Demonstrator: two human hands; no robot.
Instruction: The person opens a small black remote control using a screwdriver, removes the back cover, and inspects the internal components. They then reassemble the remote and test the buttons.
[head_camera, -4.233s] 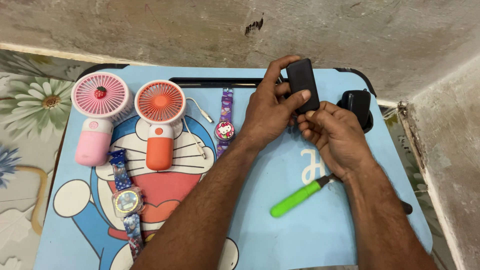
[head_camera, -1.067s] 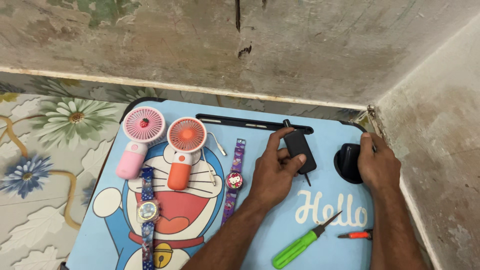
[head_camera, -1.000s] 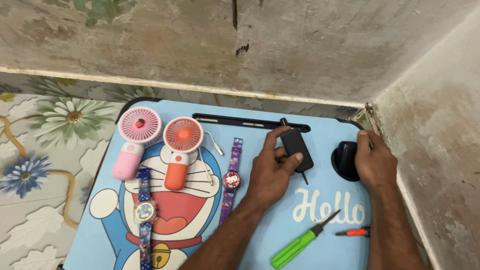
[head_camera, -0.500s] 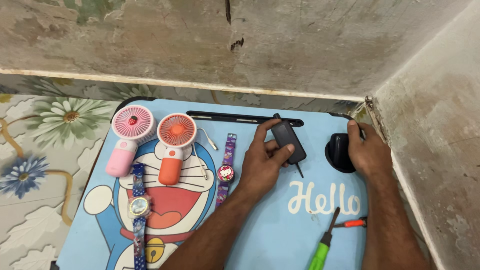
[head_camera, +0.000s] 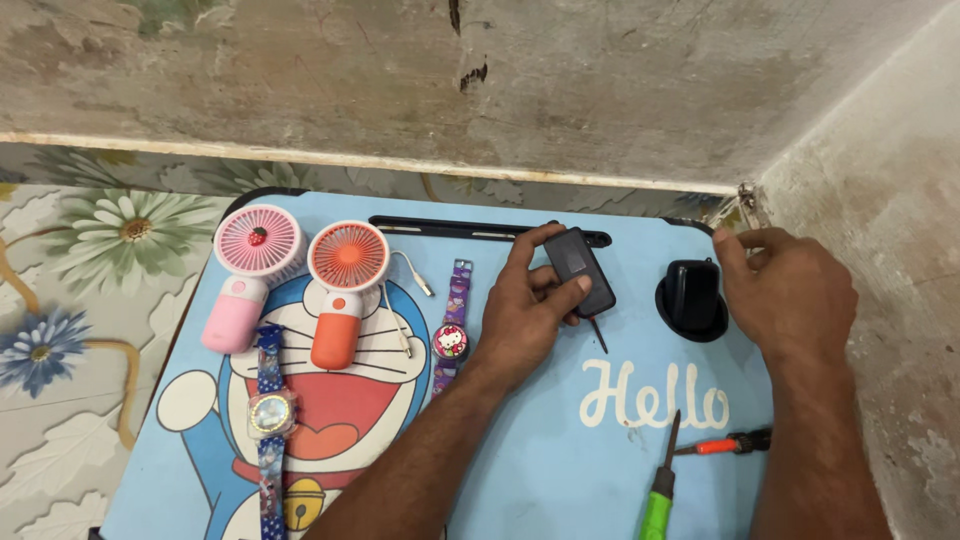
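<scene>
Blue cartoon-printed surface (head_camera: 560, 470) sits against the wall corner. Left hand (head_camera: 530, 310) rests near its far edge, fingers (head_camera: 560, 297) clasped round a small black box (head_camera: 580, 268). Right hand (head_camera: 795, 295) lies just beside a black round-based part (head_camera: 690, 300), fingers loosely curled, grasping nothing. Pink fan (head_camera: 250, 270) and orange fan (head_camera: 342, 285) at left; green screwdriver (head_camera: 658, 500) at the near edge.

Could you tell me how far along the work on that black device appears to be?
Looks done: the black round part lies apart from the black device, beside the right hand. In hand: the left hand grips the device on the blue table. Left: both screwdrivers, green and red, lie untouched; the two parts remain apart.
</scene>
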